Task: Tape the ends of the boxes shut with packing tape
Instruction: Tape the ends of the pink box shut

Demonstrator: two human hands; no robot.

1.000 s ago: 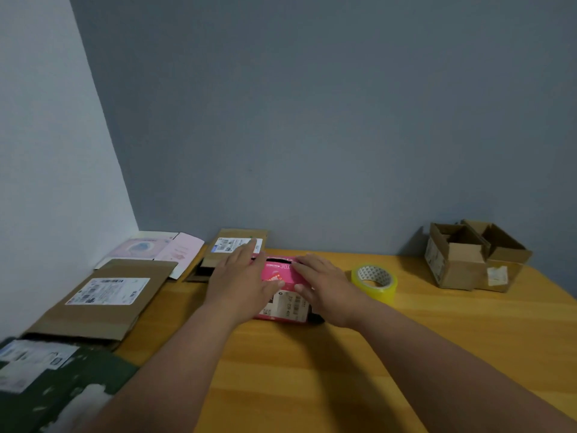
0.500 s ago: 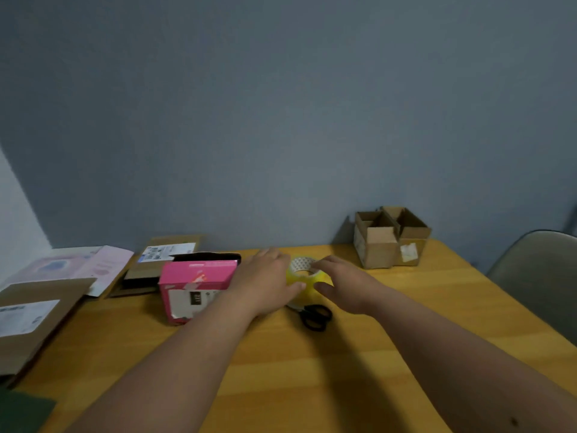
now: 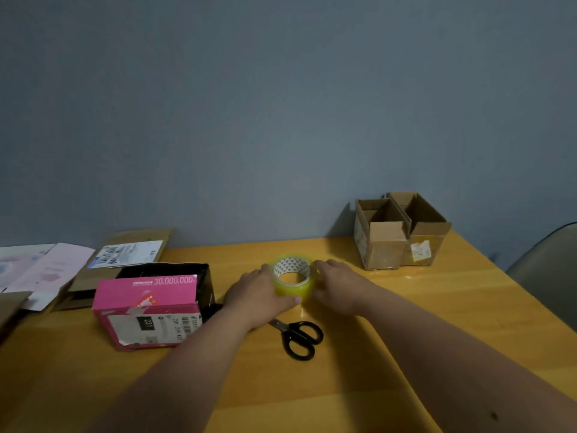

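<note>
Yellow tape roll [image 3: 292, 287], triangle-patterned core; pink box [image 3: 146, 307]; black scissors [image 3: 299, 337]; brown cartons [image 3: 401, 232].

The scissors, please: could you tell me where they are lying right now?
In the head view, the scissors lie flat on the wooden table, just nearer the camera than the tape roll, partly under the left hand and right of the pink box.

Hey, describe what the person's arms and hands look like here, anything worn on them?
Both forearms are bare as far as the frame shows, no sleeves in view. The left hand and right hand show no gloves, rings, watch or bracelets. A small dark mark sits on the right forearm.
</note>
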